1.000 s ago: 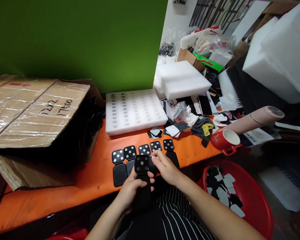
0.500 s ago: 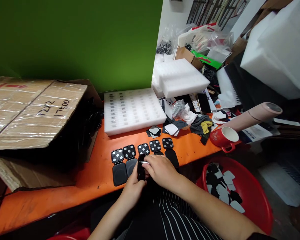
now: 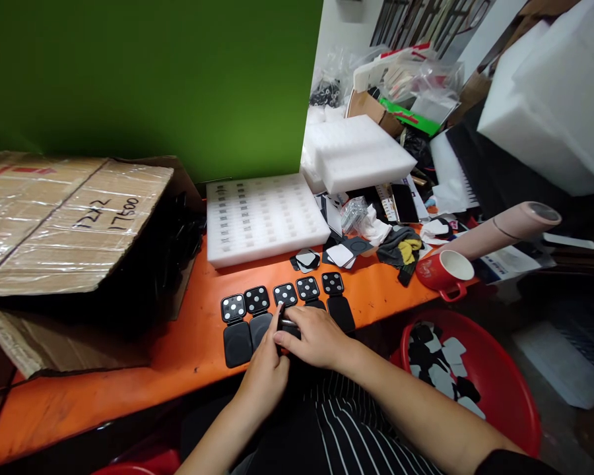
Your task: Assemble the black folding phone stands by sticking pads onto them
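My left hand [image 3: 267, 366] is closed around a dark flat piece [image 3: 280, 319] held on edge just off the table's front side. Pressed up against that piece, my right hand [image 3: 321, 336] has its thumb and fingers bent over a thin silvery rod [image 3: 290, 322]; most of the rod is hidden. Beyond both hands lies a row of several black hinged pieces, such as the leftmost one [image 3: 237, 344] and the rightmost one [image 3: 340, 313]. Each has a small square upper half with pale round dots, like the black dotted square [image 3: 256, 299]. My hands partly cover the middle ones.
An open cardboard box [image 3: 74, 224] with black parts stands left on the orange table [image 3: 178, 356]. A white foam tray [image 3: 267, 247] is behind the row. Right are a red mug [image 3: 430, 274], a pink flask [image 3: 505, 231] and, lower, a red basin [image 3: 509, 382] holding black and white pieces.
The piece in my left hand has turned more edge-on. My right thumb has come down nearer to my left hand, and the silvery rod shows less.
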Motion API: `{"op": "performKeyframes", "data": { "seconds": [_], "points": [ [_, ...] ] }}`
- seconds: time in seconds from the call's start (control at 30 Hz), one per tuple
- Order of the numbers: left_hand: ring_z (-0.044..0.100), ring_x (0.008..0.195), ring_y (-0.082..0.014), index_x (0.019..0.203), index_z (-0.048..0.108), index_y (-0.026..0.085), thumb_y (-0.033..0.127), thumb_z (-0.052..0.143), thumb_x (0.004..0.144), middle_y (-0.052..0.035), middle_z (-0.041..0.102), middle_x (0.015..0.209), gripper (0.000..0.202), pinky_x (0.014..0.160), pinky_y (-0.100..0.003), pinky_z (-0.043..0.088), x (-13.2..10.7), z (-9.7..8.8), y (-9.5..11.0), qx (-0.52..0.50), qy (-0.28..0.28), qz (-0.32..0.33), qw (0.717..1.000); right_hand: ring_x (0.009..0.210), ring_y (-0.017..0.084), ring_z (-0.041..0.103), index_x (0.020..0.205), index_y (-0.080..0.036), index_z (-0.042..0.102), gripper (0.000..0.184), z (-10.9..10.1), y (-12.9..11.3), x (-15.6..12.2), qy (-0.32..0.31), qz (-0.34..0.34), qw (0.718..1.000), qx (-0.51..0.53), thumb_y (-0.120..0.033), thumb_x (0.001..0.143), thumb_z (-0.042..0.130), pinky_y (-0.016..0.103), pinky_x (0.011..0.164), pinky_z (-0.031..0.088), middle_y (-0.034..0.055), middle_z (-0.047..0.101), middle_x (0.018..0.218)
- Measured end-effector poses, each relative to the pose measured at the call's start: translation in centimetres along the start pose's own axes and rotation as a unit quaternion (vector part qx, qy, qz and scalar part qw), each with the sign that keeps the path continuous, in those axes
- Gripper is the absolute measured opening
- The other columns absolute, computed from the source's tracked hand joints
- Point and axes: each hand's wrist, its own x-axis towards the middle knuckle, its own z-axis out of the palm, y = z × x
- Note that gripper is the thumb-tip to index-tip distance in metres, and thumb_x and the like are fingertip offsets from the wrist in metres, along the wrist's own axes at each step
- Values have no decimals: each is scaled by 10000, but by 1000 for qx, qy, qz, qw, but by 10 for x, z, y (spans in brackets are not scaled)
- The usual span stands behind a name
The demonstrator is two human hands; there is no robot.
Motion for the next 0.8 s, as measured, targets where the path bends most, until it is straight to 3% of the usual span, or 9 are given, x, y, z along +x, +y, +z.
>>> {"op": "performKeyframes", "data": {
  "seconds": [0.13,0.27,0.4,0.5,0.63,0.7,0.8],
  "points": [
    [395,1294,-236,1439,227,206,227,392,889,-121,426,1413,575,1067,-434,310,4,0,-2,5,20,12,1000,688,145,550,773,-176,582,241,11,-7,1,17,-3,1000,7,-358,888,473,251,611,324,23,626,756],
    [391,1296,-235,1443,214,203,232,399,892,-127,460,1380,583,1072,-433,300,5,-1,-3,14,50,21,998,740,169,580,833,-168,607,308,15,-18,-1,3,35,998,-43,-360,934,388,272,646,356,54,646,813],
    [404,1284,-250,1443,212,185,223,417,876,-155,460,1372,604,1056,-450,315,3,-2,-4,38,24,13,999,767,202,594,876,-139,606,334,12,-23,-3,-14,46,996,-70,-382,930,383,300,673,375,93,653,850],
    [390,1295,-254,1425,256,175,234,431,867,-154,452,1382,587,1049,-446,320,2,-2,-3,26,11,10,1000,695,181,576,786,-153,594,320,15,-20,-3,6,44,998,-38,-400,903,429,286,631,354,70,643,776],
    [539,1140,-278,1295,453,159,262,455,842,-136,597,1214,464,923,-424,439,2,-1,3,-34,-20,-3,999,614,140,512,624,-173,524,285,26,-14,-3,69,32,996,45,-356,842,507,266,593,311,14,566,626],
    [587,1052,-290,1150,567,139,322,514,803,-127,654,1095,396,870,-411,470,2,-1,7,-94,-17,-35,995,612,131,495,605,-178,495,297,29,-11,-2,80,18,987,139,-359,840,496,259,590,312,3,537,612],
    [628,965,-285,1049,612,138,449,607,730,-97,699,941,446,846,-401,484,2,-2,11,-232,19,-130,964,526,109,430,667,-192,480,394,26,-2,0,57,63,925,371,-498,885,360,237,521,304,-30,444,559]
  ]
}}
